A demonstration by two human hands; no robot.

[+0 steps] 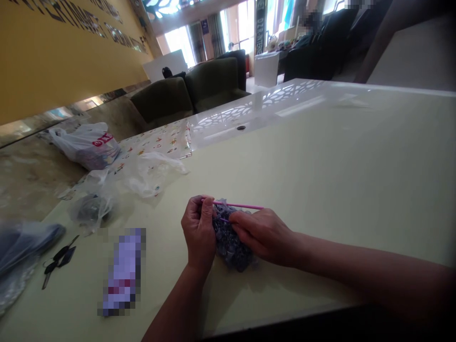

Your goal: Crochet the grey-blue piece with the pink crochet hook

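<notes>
A bunched, ruffled grey-blue piece of knitting (233, 244) is between my two hands, just above the table or touching it; I cannot tell which. My left hand (200, 228) is closed at its left edge, thumb pressed on one end of a thin pink knitting needle (242, 205). That needle runs across the top of the piece to the knuckles of my right hand (265, 237). The right fingers are pinched together over the piece, and a short length of purple needle (223, 219) shows at their tips. The rest of it is hidden.
On the pale table (338, 190), keys (59, 256) and a blurred-out purple item (123, 273) lie left of my hands. Clear plastic bags (94, 206) and a filled white carrier bag (89, 145) stand further back. Dark green chairs (213, 78) line the far edge.
</notes>
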